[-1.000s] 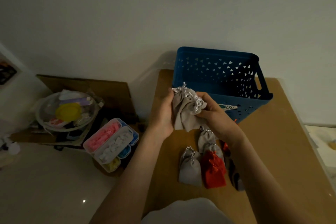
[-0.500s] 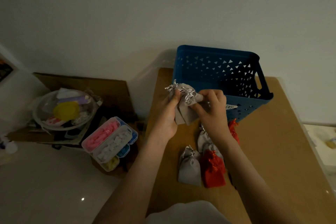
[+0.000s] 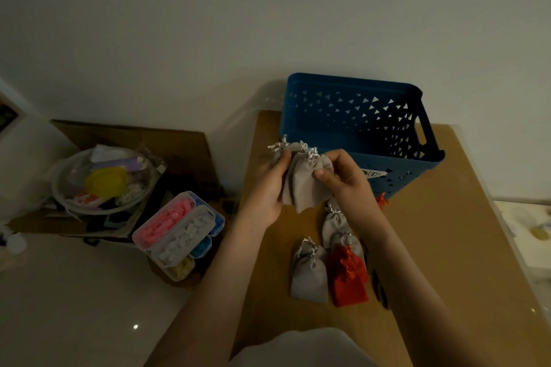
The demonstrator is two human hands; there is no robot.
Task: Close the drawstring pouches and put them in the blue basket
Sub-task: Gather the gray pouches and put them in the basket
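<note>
Dimly, L hand (image 3: 267, 188) & R hand (image 3: 346, 180) pinch grey pouch (image 3: 307, 186), blue basket (image 3: 328, 125) inside dark

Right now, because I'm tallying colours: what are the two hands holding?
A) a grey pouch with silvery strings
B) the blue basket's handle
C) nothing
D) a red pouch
A: the left hand and the right hand both grip the grey pouch in front of the blue basket, while the red pouch lies on the table.
</note>
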